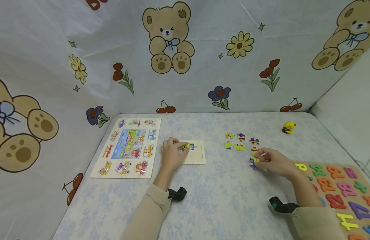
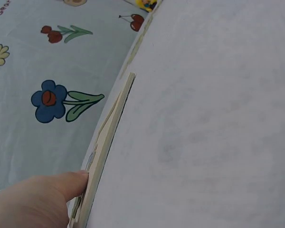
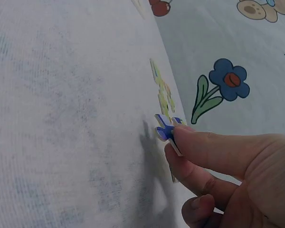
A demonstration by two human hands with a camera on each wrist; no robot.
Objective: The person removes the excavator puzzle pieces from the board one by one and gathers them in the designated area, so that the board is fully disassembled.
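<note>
My left hand (image 1: 173, 155) rests over the left part of a small pale wooden puzzle tray (image 1: 199, 156), fingertips on the colourful jigsaw pieces (image 1: 192, 146) in its upper left. In the left wrist view the thumb (image 2: 76, 183) lies straight against the tray's edge (image 2: 109, 128). Between thumb and forefinger, my right hand (image 1: 273, 162) pinches a purple and yellow jigsaw piece (image 3: 164, 129), tilted close over the table. Several loose jigsaw pieces (image 1: 240, 147) lie in front of that hand, to the right of the tray. The fingertips hide part of the held piece.
At the left lies a larger vehicle puzzle board (image 1: 156, 146). A foam letter board (image 1: 330, 185) lies beneath and beside my right forearm. Near the back right sits a small yellow duck toy (image 1: 288, 127). A patterned curtain (image 1: 202, 90) borders the table's far edge.
</note>
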